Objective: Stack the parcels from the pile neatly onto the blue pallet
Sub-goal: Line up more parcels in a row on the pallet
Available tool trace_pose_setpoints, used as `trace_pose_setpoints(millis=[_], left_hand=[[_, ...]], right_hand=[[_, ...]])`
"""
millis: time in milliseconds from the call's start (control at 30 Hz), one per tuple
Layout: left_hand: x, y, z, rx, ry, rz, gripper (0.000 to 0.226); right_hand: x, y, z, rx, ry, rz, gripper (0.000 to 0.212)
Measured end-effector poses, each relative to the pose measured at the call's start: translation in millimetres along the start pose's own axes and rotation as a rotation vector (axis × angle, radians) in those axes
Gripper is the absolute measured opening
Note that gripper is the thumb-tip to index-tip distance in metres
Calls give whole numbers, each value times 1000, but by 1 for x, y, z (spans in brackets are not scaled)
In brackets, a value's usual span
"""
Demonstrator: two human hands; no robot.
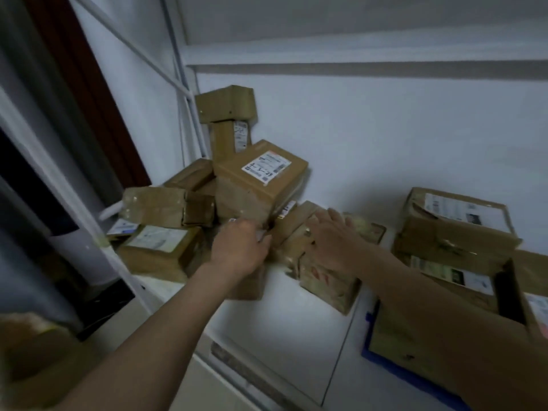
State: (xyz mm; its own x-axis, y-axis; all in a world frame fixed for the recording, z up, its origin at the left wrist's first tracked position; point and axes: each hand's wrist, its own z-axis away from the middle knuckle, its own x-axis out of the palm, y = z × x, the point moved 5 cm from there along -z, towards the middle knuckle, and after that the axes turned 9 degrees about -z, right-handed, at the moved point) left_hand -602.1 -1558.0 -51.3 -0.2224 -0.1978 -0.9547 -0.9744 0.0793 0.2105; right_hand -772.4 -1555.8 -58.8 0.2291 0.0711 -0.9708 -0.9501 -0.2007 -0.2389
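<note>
Clearly the low parcel (323,280) at the pile's (237,185) front edge lay on the white floor (290,336), left of the pallet (415,378). It looked light, stiff cardboard, tape-slick; best gripped by opposite sides. Right hand (335,235) rested on it, fingers straight, slightly spread. Left hand (240,247) curled against a neighbouring box (246,200); whether pinching, I cannot tell. Stacked boxes (453,221) sat on the pallet.

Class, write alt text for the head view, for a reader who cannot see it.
Two bare hands reach into a pile of parcels in a white corner: the left hand grips at a box edge, the right hand lies flat on a low parcel. More boxes sit on a blue pallet at right.
</note>
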Motion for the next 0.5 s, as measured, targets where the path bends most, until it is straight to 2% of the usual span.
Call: trace_pose_setpoints(millis=[167, 233, 367, 500], left_hand=[[-11, -58, 0, -38, -2, -3, 41], [-19, -83, -4, -28, -7, -5, 37], [-37, -140, -14, -7, -10, 7, 28], [-49, -193, -25, 17, -18, 83, 27]], right_hand=[[13, -54, -25, -16, -58, -58, 46], [18, -80, -36, -50, -56, -70, 45], [27, -134, -58, -58, -12, -159, 56], [43, -182, -81, -24, -23, -169, 49]])
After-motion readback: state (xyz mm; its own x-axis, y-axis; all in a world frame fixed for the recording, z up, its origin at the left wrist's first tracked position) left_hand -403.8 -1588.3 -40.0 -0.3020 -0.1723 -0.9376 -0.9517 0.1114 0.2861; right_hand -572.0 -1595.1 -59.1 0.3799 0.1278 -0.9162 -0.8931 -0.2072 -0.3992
